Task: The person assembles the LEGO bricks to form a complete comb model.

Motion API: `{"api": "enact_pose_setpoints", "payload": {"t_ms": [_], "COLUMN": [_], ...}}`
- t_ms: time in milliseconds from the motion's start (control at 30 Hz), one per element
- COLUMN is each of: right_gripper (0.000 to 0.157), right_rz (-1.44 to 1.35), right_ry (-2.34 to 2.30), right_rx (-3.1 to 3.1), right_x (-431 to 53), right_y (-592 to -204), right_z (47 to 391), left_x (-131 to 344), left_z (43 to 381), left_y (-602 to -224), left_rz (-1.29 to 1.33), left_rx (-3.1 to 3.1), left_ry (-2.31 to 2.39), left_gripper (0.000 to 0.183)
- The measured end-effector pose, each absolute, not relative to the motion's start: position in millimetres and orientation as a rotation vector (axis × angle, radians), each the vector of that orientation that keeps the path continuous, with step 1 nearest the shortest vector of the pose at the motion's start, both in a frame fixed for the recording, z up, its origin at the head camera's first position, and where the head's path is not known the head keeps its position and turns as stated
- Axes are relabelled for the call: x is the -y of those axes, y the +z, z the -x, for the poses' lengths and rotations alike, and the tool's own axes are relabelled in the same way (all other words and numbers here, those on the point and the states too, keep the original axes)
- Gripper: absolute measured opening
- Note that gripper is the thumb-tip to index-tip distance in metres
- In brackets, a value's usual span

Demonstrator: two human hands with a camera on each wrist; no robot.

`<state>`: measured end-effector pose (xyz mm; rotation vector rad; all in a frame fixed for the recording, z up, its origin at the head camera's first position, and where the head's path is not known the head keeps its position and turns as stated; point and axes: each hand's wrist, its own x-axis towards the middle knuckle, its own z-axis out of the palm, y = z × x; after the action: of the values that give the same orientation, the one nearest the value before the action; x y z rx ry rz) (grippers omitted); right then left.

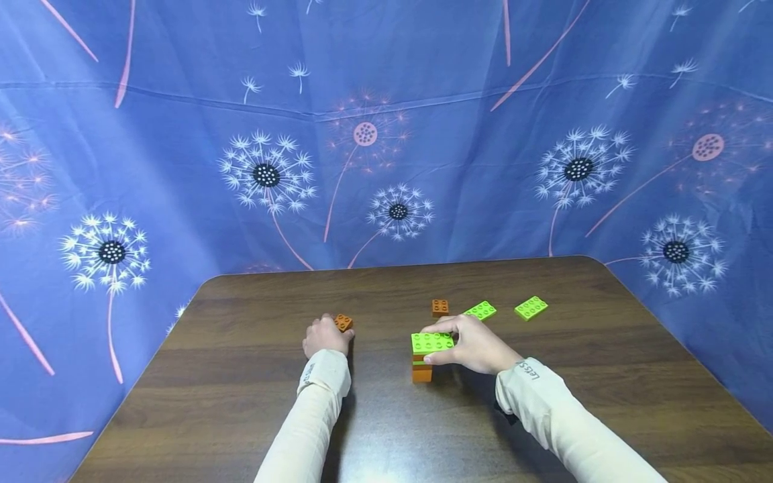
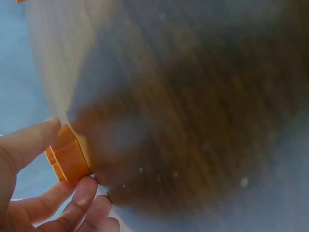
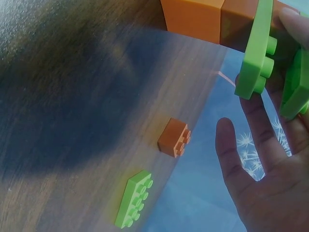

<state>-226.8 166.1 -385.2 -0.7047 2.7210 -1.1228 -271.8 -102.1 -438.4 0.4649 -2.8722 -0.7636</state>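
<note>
In the head view my left hand (image 1: 326,337) is at the table's middle left, pinching a small orange toy brick (image 1: 343,323) by its sides. The left wrist view shows that brick (image 2: 71,157) between thumb and fingertips, down at the table. To the right stands a stack of toy bricks (image 1: 422,373), orange blocks alternating with lime green plates. My right hand (image 1: 477,345) grips the stack near its top, thumb on the near side and fingers behind. A green plate (image 1: 432,343) lies uppermost. In the right wrist view a lower green plate (image 3: 255,60) juts out from the stack.
Behind the right hand lie an orange brick (image 1: 440,308) and a green plate (image 1: 481,310), partly covered by the hand. Another green plate (image 1: 531,308) lies farther right. A blue dandelion-patterned cloth (image 1: 459,168) hangs behind the brown wooden table (image 1: 241,402).
</note>
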Motion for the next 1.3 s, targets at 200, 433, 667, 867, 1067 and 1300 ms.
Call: {"api": "enact_pose_setpoints", "payload": {"t_ms": [200,433,667,867,1067,1300], "right_gripper": [0.047,0.047,0.046,0.048,0.047,0.047], "right_rz": [0.676,0.669,0.682,0.673,0.686,0.717], "right_ry": [-1.1,-1.107,-1.104,-1.092,-1.103,-1.115], "right_rx": [-2.731,-2.732,-2.732,-2.726,-2.733,-2.724], "right_x": [-166,-167,-167,-166,-167,-166], "right_y": [-387,-386,-386,-386,-387,-386], "right_z": [227,228,228,228,229,229], "left_x": [103,98,89,76,65,57], "left_z": [273,266,257,246,236,226], "left_y": [-439,-432,-418,-403,-389,-374], "left_rz": [-0.472,-0.382,-0.248,-0.105,0.022,0.161], "left_rx": [2.884,2.866,2.831,2.819,2.767,2.767], "left_ry": [-0.736,-0.722,-0.718,-0.71,-0.705,-0.705], "left_gripper": [0.043,0.042,0.036,0.034,0.032,0.034]}}
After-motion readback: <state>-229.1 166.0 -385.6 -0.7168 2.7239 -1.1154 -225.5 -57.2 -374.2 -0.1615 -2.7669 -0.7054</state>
